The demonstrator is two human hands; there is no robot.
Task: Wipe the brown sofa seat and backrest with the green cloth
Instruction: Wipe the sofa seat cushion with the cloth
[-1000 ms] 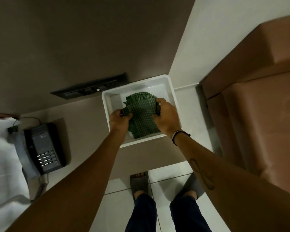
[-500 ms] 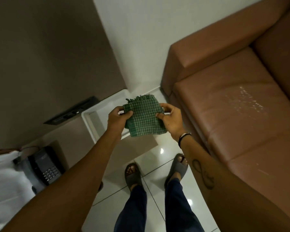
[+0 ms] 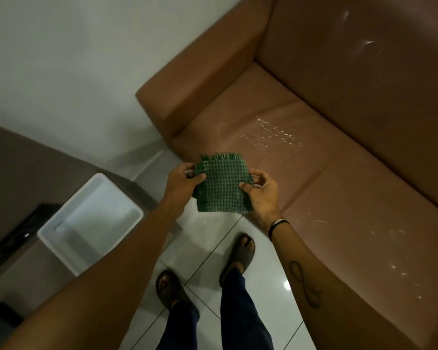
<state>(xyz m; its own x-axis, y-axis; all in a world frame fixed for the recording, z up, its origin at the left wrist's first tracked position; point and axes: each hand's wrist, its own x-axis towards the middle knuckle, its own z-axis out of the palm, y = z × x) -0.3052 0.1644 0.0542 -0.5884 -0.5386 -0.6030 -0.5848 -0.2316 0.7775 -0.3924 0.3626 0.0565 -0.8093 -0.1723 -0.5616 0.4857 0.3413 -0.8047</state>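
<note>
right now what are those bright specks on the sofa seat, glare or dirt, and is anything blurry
Head view: dim room; the specks on the sofa seat glint like light off a wet or shiny patch, though dirt cannot be ruled out; similar streaks mark the backrest. The wide lens bends the edges, and the dark things at far left are blurred. The green cloth is sharp.

A: What colour is the cloth (image 3: 221, 188) at the centre of the frame?
B: Green, in a small check of dark and lighter green, with a fringed top edge.
A: And the sofa (image 3: 339, 157) at the right?
B: Brown, with pale glinting specks on the seat.
A: Lower left?
B: A white tub (image 3: 61, 238); the floor tiles (image 3: 208, 251) are glossy white; the sandals (image 3: 240, 256) are dark grey.
</note>
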